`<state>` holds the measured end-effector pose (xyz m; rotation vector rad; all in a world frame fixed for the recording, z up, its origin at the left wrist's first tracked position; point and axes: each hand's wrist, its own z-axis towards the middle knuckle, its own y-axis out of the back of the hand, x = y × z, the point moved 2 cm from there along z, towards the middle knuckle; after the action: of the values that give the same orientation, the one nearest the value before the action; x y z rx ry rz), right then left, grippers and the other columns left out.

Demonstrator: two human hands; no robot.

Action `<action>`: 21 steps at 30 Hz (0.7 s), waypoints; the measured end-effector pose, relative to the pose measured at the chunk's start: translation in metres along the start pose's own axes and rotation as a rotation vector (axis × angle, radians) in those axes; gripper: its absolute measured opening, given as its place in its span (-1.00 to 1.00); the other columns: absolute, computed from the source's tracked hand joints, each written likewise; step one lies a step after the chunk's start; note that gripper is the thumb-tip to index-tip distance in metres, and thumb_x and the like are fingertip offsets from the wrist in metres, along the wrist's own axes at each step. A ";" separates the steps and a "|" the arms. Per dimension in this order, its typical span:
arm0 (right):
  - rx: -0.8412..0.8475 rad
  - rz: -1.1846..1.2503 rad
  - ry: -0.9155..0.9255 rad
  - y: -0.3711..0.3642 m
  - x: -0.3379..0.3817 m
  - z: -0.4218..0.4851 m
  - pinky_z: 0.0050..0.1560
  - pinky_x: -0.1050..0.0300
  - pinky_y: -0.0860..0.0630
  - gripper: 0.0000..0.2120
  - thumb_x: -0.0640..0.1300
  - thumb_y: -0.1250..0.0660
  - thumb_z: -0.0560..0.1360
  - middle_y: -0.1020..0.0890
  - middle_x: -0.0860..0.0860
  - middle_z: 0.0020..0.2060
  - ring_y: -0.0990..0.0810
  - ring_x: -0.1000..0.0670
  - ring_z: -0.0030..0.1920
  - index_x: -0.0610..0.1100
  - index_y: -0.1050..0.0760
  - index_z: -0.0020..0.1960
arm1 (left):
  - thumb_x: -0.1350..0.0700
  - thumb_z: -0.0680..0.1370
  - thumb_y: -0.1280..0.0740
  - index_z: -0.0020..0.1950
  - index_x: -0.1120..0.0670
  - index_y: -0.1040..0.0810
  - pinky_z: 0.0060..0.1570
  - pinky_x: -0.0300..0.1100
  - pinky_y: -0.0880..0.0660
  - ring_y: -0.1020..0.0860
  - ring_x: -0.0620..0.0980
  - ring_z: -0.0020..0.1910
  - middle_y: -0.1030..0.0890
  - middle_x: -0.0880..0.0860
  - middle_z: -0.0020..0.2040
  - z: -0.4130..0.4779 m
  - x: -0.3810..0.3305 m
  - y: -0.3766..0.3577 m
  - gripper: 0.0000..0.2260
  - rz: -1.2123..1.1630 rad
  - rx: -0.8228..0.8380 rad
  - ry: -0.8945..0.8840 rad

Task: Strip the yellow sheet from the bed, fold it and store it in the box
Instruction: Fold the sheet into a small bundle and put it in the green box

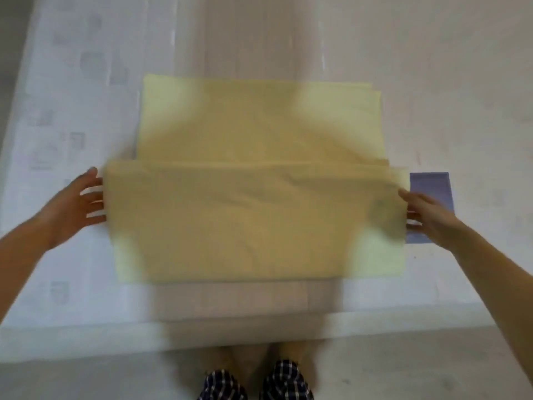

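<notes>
The yellow sheet (253, 180) lies folded into a wide rectangle on the bed (72, 116). Its near half (253, 220) looks raised and blurred, and it overlaps the flat far half. My left hand (72, 209) is at the left end of that near fold, fingers spread with their tips against or under the edge. My right hand (427, 215) is at the right end, with the thumb on top of the cloth and the fingers beneath it. No box is clearly visible.
The bed has a pale cover with a faint print and a beige stripe down the middle. A flat blue-violet rectangle (432, 192) lies on the bed by my right hand. The bed's near edge (115, 333) meets the floor, where my checked legs (253, 382) show.
</notes>
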<state>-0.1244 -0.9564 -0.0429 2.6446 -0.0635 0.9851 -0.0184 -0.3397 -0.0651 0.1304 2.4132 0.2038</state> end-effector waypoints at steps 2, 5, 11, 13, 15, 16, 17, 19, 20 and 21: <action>0.016 -0.108 -0.135 -0.016 -0.021 0.014 -0.21 0.13 -0.44 -0.75 0.05 -0.32 0.50 -0.59 -0.08 -0.18 -0.55 -0.09 -0.21 -0.13 -0.52 0.02 | -0.13 0.57 -0.21 0.06 -0.05 -0.54 -0.04 -0.07 -0.45 -0.54 -0.06 -0.12 -0.66 -0.09 -0.17 0.002 0.022 -0.024 -0.78 0.123 0.045 0.092; -0.029 -0.051 -0.145 -0.023 -0.060 0.012 -0.18 0.07 -0.50 -0.67 -0.06 -0.37 0.48 -0.60 -0.11 -0.07 -0.56 -0.09 -0.15 -0.21 -0.49 0.18 | -0.07 0.52 -0.33 0.28 0.02 -0.47 -0.03 -0.08 -0.45 -0.56 -0.06 -0.07 -0.62 -0.01 0.06 -0.003 0.075 -0.036 -0.63 0.197 -0.030 0.122; -0.038 -0.093 -0.122 -0.008 -0.090 -0.022 -0.04 -0.05 -0.51 -0.75 -0.14 -0.37 0.47 -0.64 -0.12 0.03 -0.58 -0.14 -0.03 -0.16 -0.53 0.14 | -0.23 0.40 -0.35 0.12 -0.08 -0.53 -0.08 -0.10 -0.43 -0.52 -0.07 0.04 -0.61 -0.09 0.02 -0.028 0.116 -0.011 -0.63 0.472 -0.043 0.136; -0.050 -0.120 -0.136 -0.007 -0.098 -0.030 -0.11 0.01 -0.51 -0.73 -0.12 -0.38 0.47 -0.65 -0.13 0.01 -0.59 -0.10 -0.06 -0.17 -0.53 0.14 | -0.23 0.43 -0.31 0.09 -0.07 -0.56 -0.04 -0.09 -0.42 -0.53 -0.06 0.03 -0.63 -0.07 0.02 -0.039 0.122 -0.009 -0.66 0.501 -0.062 0.129; -0.110 -0.237 -0.147 -0.012 -0.105 -0.034 -0.19 0.07 -0.47 -0.74 -0.14 -0.39 0.47 -0.63 -0.20 0.00 -0.56 -0.09 -0.14 -0.21 -0.51 0.12 | -0.15 0.49 -0.31 0.03 -0.02 -0.56 0.00 -0.05 -0.41 -0.55 0.02 0.01 -0.64 0.02 0.01 -0.048 0.130 -0.013 -0.74 0.549 -0.087 0.104; -0.187 -0.323 -0.141 -0.017 -0.107 -0.036 -0.18 0.07 -0.45 -0.73 -0.14 -0.40 0.47 -0.62 -0.22 0.00 -0.54 -0.10 -0.15 -0.20 -0.48 0.12 | -0.11 0.50 -0.31 0.02 0.03 -0.53 0.00 -0.02 -0.41 -0.56 0.10 0.01 -0.64 0.07 -0.03 -0.052 0.136 -0.016 -0.76 0.597 -0.140 0.073; -0.304 -0.413 -0.113 -0.022 -0.108 -0.039 -0.14 0.05 -0.43 -0.71 -0.15 -0.40 0.47 -0.61 -0.22 0.02 -0.53 -0.12 -0.13 -0.20 -0.46 0.14 | -0.08 0.51 -0.33 0.03 0.07 -0.50 0.01 0.04 -0.41 -0.57 0.18 0.02 -0.62 0.10 -0.06 -0.057 0.139 -0.019 -0.75 0.651 -0.231 0.026; -0.528 -0.653 0.114 -0.034 -0.108 -0.049 0.04 -0.06 -0.41 -0.65 -0.13 -0.42 0.44 -0.59 -0.20 0.08 -0.52 -0.20 0.03 -0.19 -0.46 0.17 | -0.04 0.52 -0.37 0.19 0.12 -0.45 0.07 0.09 -0.41 -0.55 0.26 0.10 -0.62 0.17 0.04 -0.066 0.141 -0.025 -0.66 0.840 -0.459 -0.210; -0.554 -0.809 0.301 -0.044 -0.108 -0.055 0.17 -0.12 -0.35 -0.62 -0.09 -0.42 0.43 -0.57 -0.18 0.14 -0.49 -0.23 0.15 -0.18 -0.47 0.19 | -0.05 0.51 -0.33 0.26 0.13 -0.44 0.13 0.10 -0.41 -0.53 0.25 0.17 -0.59 0.19 0.15 -0.073 0.141 -0.032 -0.60 0.964 -0.483 -0.396; -0.497 -0.957 0.493 -0.055 -0.112 -0.060 0.29 -0.15 -0.27 -0.57 -0.05 -0.39 0.42 -0.52 -0.16 0.23 -0.43 -0.24 0.28 -0.18 -0.46 0.24 | -0.04 0.50 -0.28 0.33 0.13 -0.42 0.21 0.10 -0.37 -0.48 0.21 0.26 -0.52 0.20 0.27 -0.079 0.143 -0.043 -0.55 1.069 -0.406 -0.593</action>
<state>-0.2396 -0.8936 -0.0872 1.5899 0.8556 1.0209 -0.1795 -0.3693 -0.1059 1.1083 1.4663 0.9638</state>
